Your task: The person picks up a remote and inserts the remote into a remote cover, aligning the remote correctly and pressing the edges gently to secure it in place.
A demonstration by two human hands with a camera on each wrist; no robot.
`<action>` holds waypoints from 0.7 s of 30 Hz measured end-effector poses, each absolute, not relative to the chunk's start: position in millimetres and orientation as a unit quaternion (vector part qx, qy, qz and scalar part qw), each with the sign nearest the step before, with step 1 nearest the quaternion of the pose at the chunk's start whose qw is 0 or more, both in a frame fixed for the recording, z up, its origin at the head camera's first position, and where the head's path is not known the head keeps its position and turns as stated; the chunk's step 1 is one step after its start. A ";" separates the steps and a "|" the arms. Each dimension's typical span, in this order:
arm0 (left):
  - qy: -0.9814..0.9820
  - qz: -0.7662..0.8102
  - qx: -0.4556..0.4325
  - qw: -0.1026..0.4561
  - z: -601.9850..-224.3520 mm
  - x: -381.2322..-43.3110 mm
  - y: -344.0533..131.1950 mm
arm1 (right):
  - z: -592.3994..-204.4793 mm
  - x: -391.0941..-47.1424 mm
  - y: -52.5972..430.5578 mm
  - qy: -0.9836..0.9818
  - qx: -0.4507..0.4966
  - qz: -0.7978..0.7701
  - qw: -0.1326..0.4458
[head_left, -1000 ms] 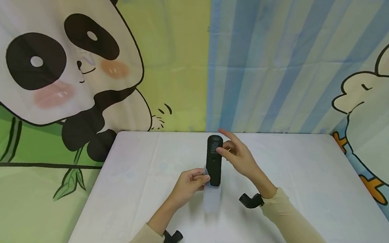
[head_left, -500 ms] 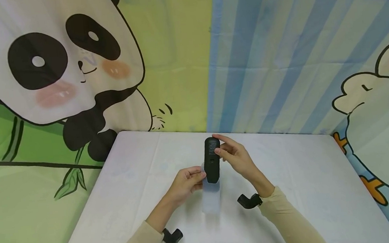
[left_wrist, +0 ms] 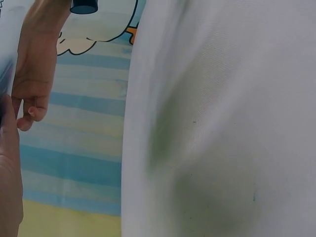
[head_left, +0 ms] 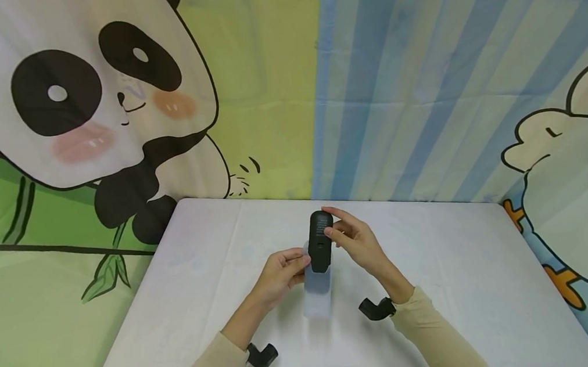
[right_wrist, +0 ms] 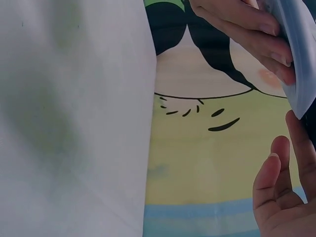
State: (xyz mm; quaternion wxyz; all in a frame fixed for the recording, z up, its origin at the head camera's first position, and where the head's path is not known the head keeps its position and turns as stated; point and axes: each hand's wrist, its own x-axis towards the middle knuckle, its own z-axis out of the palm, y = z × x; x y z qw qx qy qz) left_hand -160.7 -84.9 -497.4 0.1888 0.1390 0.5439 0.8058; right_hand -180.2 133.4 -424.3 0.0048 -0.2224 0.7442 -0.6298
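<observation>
White tabletop (head_left: 447,251): you're pinching the translucent sleeve (head_left: 317,299) in your left grip (head_left: 279,275), the black device (head_left: 320,252) in your right grip (head_left: 361,243), ideally aligning both lengthwise.

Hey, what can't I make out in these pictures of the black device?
Head: printed text on the black device, too small; its far side, turned away.
Left wrist: left hand, cut off by left edge.
Right wrist: the device, mostly cut off by right edge and behind the translucent cover.

You wear long, plain, close-fitting beige sleeves (head_left: 438,334). A black, elbow-bent fitting (head_left: 372,309) juts out beside each cuff (head_left: 408,307).
</observation>
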 end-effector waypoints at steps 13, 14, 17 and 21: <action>0.564 0.794 0.133 0.186 -494.7 -166.4 -80.0 | -427.3 -178.0 135.0 0.750 -0.234 -0.618 -0.005; 0.581 0.783 0.133 0.180 -494.1 -166.7 -79.8 | -430.6 -179.4 135.6 0.753 -0.235 -0.614 -0.007; 0.645 0.735 0.144 0.150 -492.5 -167.2 -78.9 | -441.9 -182.9 138.0 0.760 -0.239 -0.604 -0.020; 0.712 0.674 0.172 0.098 -490.5 -165.8 -77.0 | -456.7 -184.4 141.1 0.760 -0.239 -0.603 -0.050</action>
